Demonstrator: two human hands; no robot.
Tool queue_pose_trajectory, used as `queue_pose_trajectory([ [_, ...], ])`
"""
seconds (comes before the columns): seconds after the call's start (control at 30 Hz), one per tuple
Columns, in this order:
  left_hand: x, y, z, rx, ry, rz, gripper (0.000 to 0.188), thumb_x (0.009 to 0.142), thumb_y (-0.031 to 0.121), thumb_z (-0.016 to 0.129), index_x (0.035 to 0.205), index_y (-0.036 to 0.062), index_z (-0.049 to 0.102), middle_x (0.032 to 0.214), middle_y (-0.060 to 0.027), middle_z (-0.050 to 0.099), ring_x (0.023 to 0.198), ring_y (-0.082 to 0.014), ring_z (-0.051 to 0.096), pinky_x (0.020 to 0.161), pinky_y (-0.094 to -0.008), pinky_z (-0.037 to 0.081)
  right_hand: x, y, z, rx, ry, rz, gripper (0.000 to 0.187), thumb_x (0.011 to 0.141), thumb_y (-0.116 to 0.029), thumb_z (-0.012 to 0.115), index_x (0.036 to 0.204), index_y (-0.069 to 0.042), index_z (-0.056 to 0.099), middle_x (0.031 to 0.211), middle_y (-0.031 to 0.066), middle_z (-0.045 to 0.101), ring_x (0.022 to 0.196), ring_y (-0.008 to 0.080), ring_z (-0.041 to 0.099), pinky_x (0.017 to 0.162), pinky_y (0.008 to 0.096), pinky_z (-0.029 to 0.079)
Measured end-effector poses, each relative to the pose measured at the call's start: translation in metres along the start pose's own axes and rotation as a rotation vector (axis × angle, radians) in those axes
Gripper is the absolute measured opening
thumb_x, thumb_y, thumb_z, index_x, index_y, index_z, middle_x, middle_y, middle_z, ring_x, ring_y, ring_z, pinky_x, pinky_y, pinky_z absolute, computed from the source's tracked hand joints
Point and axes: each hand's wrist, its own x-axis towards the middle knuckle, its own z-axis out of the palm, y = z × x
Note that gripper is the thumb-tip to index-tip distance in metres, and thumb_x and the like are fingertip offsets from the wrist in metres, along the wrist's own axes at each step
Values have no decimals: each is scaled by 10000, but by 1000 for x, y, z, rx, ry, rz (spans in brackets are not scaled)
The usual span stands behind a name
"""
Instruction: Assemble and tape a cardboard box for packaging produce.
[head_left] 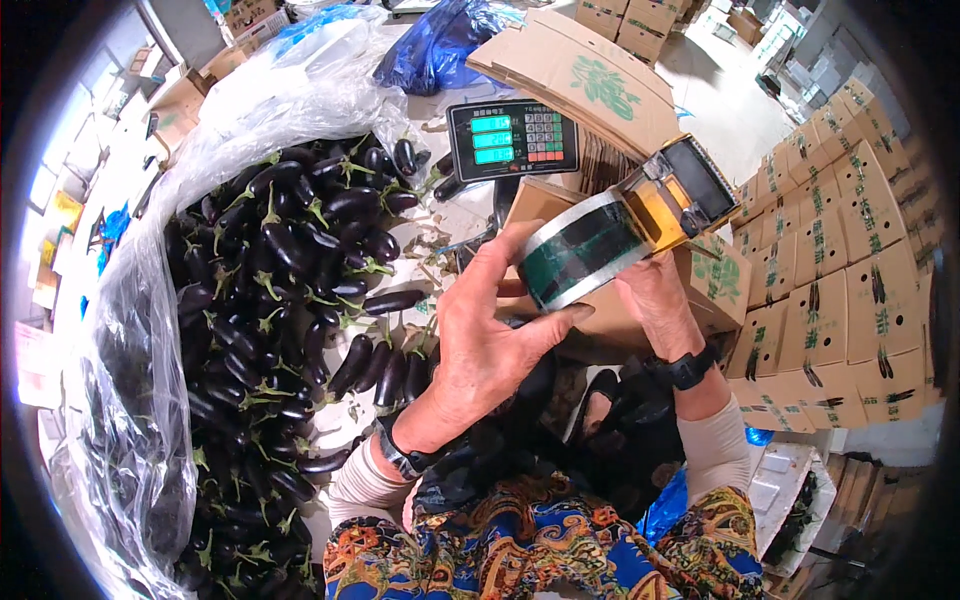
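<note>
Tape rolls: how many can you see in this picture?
1: the dark green tape roll in the left hand, beside the yellow tape dispenser. Others may be hidden behind the stacked cartons.

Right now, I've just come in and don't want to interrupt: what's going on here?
A person holds up a yellow and black tape dispenser loaded with a wide, dark roll of tape. The left hand grips the roll; the right hand is beneath, by the dispenser, its fingers mostly hidden. A heap of eggplants lies to the left, a scale with a lit display stands beyond the hands, and cartons are stacked to the right.
</note>
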Motion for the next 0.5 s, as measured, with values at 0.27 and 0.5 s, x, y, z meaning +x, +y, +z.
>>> queue_pose_trajectory([
  [0.27,-8,-10,-10,-542,-210,-247,499,822,93,673,1269,-20,483,1110,-65,608,995,-93,551,868,-265,454,10,10,-16,-15,-149,7,621,767,-325,741,1265,-83,459,1142,84,582,1147,285,525,1005,424,412],
  [0.5,-5,-26,-15,-582,-299,-299,404,840,74,650,1217,-21,541,1078,-74,641,981,-111,566,888,-259,432,9,10,-14,-27,-156,102,635,768,-383,728,1233,-46,455,1141,113,581,1146,281,530,998,421,421],
])
